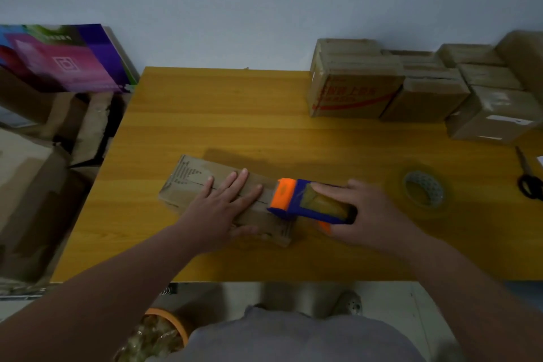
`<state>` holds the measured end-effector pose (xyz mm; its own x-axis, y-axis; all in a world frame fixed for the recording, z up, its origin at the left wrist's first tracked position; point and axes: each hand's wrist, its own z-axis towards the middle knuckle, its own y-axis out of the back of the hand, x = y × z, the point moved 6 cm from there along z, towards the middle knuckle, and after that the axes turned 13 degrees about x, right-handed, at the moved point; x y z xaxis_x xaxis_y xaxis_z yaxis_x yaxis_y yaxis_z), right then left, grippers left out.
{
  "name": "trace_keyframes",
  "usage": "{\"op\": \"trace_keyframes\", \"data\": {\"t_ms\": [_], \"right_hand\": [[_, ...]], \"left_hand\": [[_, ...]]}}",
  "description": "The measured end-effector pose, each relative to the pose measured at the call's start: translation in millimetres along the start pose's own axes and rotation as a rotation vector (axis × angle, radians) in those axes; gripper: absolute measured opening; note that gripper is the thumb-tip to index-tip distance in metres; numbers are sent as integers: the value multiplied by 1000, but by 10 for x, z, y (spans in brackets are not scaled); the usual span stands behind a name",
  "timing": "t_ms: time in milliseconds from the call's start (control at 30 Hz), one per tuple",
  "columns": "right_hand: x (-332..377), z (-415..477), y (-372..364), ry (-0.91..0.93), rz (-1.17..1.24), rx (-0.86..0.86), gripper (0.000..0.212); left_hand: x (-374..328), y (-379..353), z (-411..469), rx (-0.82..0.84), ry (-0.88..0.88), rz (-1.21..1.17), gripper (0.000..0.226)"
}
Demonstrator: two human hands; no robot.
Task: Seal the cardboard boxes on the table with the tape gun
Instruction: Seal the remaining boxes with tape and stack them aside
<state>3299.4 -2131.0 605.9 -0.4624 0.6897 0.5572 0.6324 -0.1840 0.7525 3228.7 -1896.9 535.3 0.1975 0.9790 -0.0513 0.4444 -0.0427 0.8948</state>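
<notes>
A flat, long cardboard box (pixel 191 182) lies near the middle of the wooden table (pixel 235 114), its seam running left to right. My left hand (pixel 223 206) presses flat on the box top, fingers spread. My right hand (pixel 364 214) grips a blue and orange tape gun (pixel 305 200), whose orange roller end rests on the right end of the box. A roll of clear tape sits inside the gun.
Several closed cardboard boxes (pixel 355 88) are stacked at the table's back right. A spare tape roll (pixel 423 189) and black scissors (pixel 529 179) lie at the right. More boxes (pixel 32 194) and a purple carton (pixel 67 59) stand left of the table.
</notes>
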Motion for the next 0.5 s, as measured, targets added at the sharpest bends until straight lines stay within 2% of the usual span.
{"op": "trace_keyframes", "data": {"t_ms": [200,367,500], "right_hand": [[-407,-279,107,-96,-9,117,70],[-399,-83,39,-107,-102,116,71],[-428,-78,-18,-115,-69,81,71]], "left_hand": [[-3,-5,-4,57,23,15,90],[-126,50,-18,10,51,-29,95],[-512,66,84,35,29,-43,105]]}}
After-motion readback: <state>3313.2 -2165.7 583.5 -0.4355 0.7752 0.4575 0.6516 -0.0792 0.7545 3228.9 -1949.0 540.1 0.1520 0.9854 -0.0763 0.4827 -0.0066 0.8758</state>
